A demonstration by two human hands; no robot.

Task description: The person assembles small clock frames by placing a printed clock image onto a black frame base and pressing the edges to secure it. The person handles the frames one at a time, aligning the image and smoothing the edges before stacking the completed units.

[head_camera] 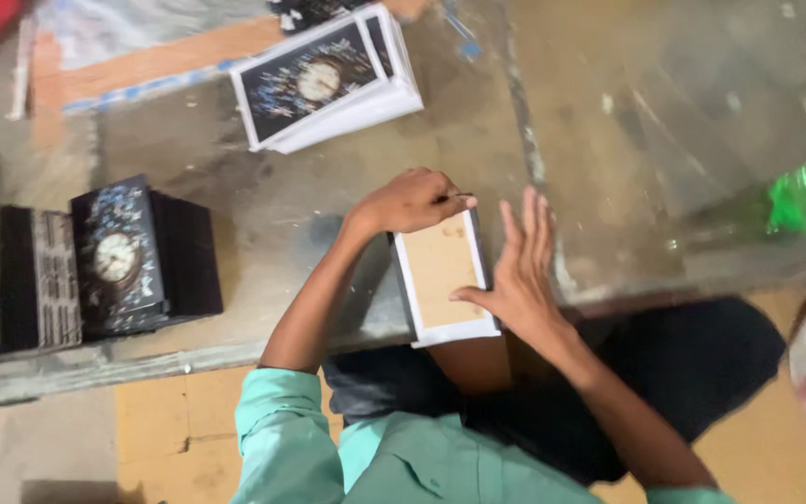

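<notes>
hands on the white-edged panel at the table's near edge

your left hand [412, 201] is curled over the far end of a small rectangular panel [442, 278], fingers clenched around a thin dark tool [454, 198] that pokes out toward the right. your right hand [515, 271] is flat and released, fingers spread and pointing away from you, its thumb resting on the panel's right side. the panel shows a tan face with a white border and lies at the near edge of the worn grey table [328, 215], partly overhanging your lap. farther off on the table sits a stack of white-edged panels [328, 79] with dark, speckled faces and a round pale disc in the middle. to your left, dark boxes [109, 261] with the same disc design stand near the table's edge. a blurred green object [804, 201] lies at the far right.
</notes>
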